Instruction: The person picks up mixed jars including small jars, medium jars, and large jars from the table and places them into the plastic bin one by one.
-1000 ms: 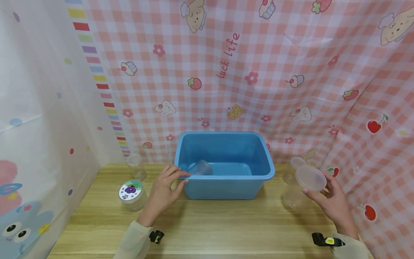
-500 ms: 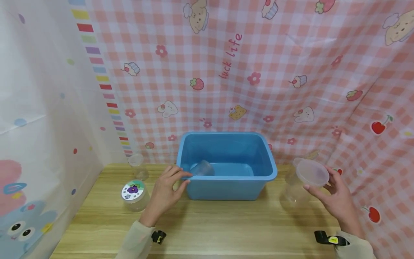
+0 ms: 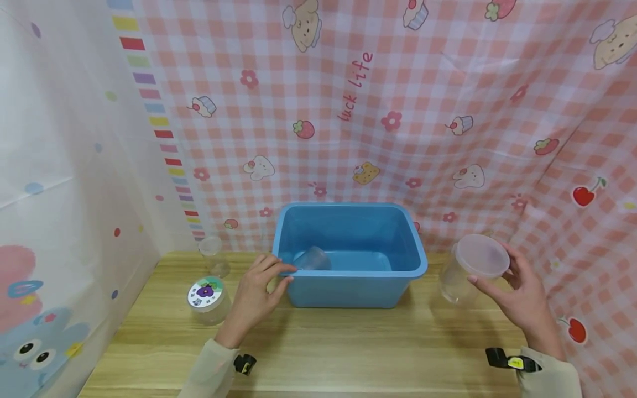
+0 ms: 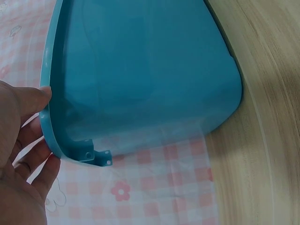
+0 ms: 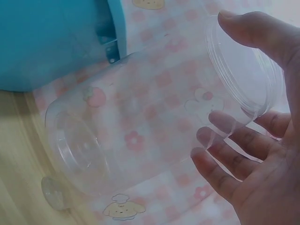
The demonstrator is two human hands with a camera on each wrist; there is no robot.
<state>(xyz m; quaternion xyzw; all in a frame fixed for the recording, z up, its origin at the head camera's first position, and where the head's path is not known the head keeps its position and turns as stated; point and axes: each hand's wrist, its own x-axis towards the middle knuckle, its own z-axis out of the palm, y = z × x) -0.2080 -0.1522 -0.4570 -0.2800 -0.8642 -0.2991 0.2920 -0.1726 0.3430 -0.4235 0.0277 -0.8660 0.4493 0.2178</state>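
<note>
The tub is pinched by the left hand, perhaps for steadiness, and the jar gripped by the right hand.

Table: pale wood, streaked grain.
Middle: a blue bin.
Left: a lidded jar, a clear cup behind.
Right: a small container.
</note>
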